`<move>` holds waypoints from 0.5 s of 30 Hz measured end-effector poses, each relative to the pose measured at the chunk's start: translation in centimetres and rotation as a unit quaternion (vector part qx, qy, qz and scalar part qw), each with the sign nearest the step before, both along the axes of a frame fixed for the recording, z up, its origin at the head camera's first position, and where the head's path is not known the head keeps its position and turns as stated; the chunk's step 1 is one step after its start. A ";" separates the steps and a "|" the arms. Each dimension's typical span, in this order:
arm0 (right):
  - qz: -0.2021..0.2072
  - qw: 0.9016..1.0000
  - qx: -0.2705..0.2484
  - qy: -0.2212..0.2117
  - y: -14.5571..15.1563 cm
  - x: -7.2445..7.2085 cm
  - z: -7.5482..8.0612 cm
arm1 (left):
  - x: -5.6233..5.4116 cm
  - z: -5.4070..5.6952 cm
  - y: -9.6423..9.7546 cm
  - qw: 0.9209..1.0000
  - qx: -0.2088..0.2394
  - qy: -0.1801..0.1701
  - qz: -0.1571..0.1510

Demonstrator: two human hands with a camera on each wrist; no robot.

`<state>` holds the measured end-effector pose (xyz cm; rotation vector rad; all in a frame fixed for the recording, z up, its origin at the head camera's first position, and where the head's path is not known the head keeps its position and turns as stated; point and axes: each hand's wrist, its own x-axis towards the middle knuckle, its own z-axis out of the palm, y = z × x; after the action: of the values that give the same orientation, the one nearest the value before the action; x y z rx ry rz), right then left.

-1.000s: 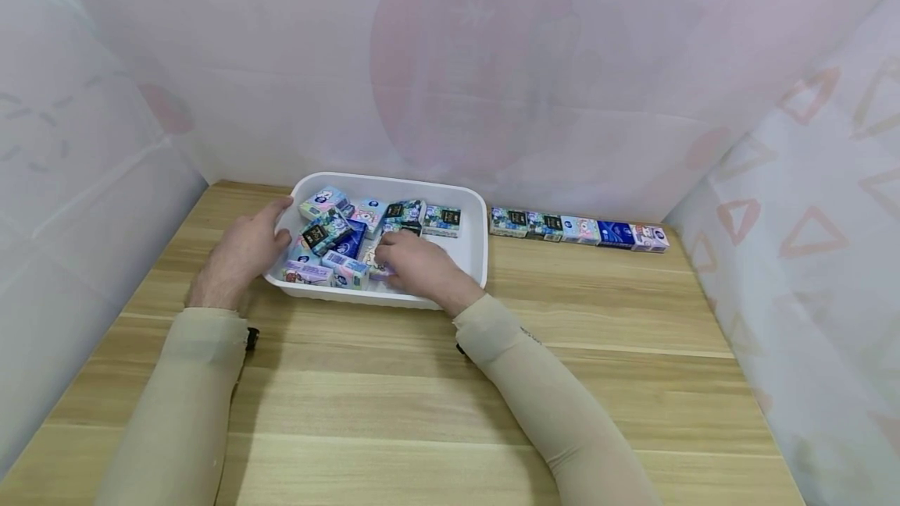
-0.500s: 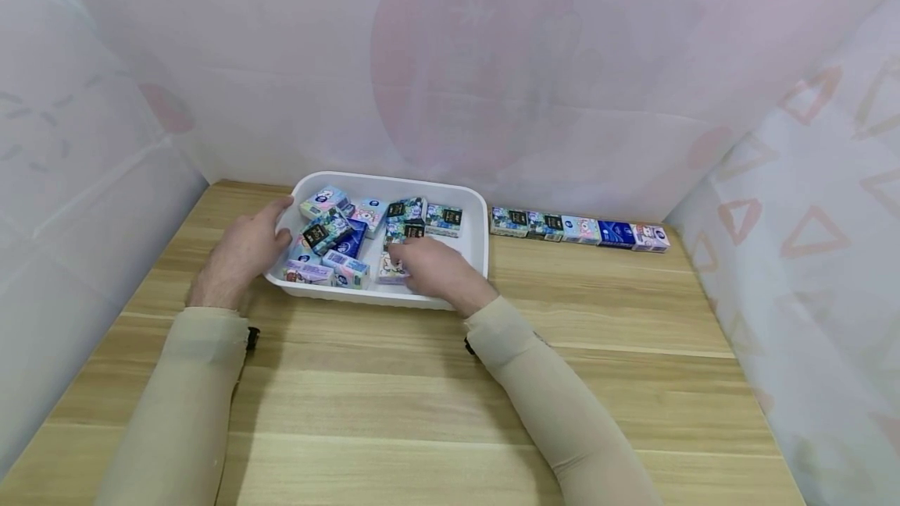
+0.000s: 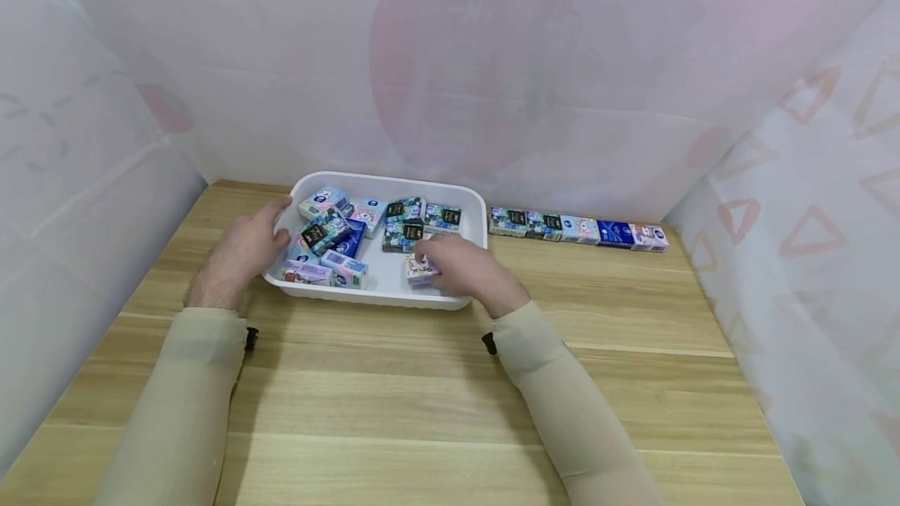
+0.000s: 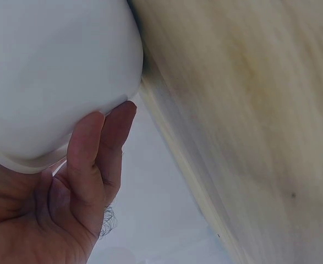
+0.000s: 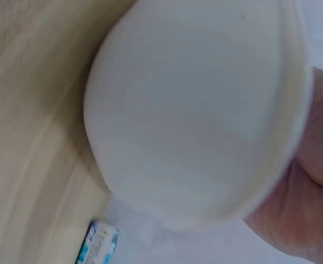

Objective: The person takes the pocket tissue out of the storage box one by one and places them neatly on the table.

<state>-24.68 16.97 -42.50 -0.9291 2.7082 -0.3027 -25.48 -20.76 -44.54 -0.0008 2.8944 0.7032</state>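
A white plastic tray (image 3: 479, 229) holds several small tissue packs. My left hand (image 3: 241, 252) grips the tray's left rim; in the left wrist view its fingertips (image 4: 85, 137) press the outer wall from below. At the tray's front right, my right hand (image 3: 466, 265) pinches a purple-white tissue pack (image 3: 418, 272), partly hidden by the fingers. Just behind it lie dark floral packs (image 3: 403, 237). In the right wrist view the tray's wall (image 5: 189, 121) hides the fingertips and the pack.
Tissue packs (image 3: 323, 272) are heaped in the tray's left half, a dark blue pack (image 3: 351, 239) among them. Right of the tray, a row of several packs (image 3: 580, 229) runs along the back wall on the wooden table (image 3: 394, 381). Fabric walls surround the table.
My right hand has moved rightward inside the tray, drawing the purple-white tissue pack away from the heap. My left hand stays on the left rim.
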 end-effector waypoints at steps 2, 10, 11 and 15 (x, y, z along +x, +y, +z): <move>-0.001 1.000 -0.009 0.004 0.5 0.1 0.5 | 0.0 0.0 0.0 1.000 0.001 0.000 0.001; -0.010 0.999 -0.033 0.015 2.8 0.3 2.7 | 0.0 -0.1 -0.2 1.000 -0.001 0.004 -0.004; -0.013 0.999 -0.036 0.014 3.1 0.3 2.9 | 0.0 -0.1 -0.1 1.000 0.000 0.004 -0.005; -0.024 0.998 -0.051 0.011 4.4 0.4 3.9 | 0.1 0.0 -0.1 1.000 0.004 0.003 -0.004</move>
<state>-24.29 21.32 -38.56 -0.9008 2.7611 -0.4453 -25.42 -20.90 -44.57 0.0149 2.8949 0.7157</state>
